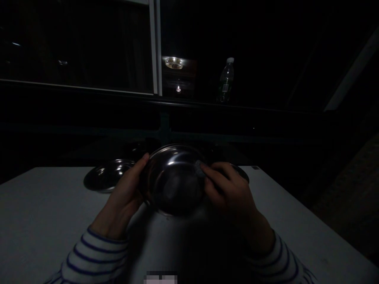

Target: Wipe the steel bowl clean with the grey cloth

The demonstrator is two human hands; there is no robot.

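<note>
A shiny stainless steel bowl (174,185) is held tilted above the table, its inside facing me. My left hand (127,193) grips its left side, thumb on the rim and fingers behind. At the right inner side, my right hand (229,185) pinches a small grey scouring pad (199,168) against the metal. The pad is partly covered by the fingers, and the dim light hides its exact make.
A second steel bowl (106,177) lies on the white table (53,221) at left. Behind my right hand shows the edge of another metal dish (241,172). A plastic bottle (226,81) stands on the ledge by the dark window.
</note>
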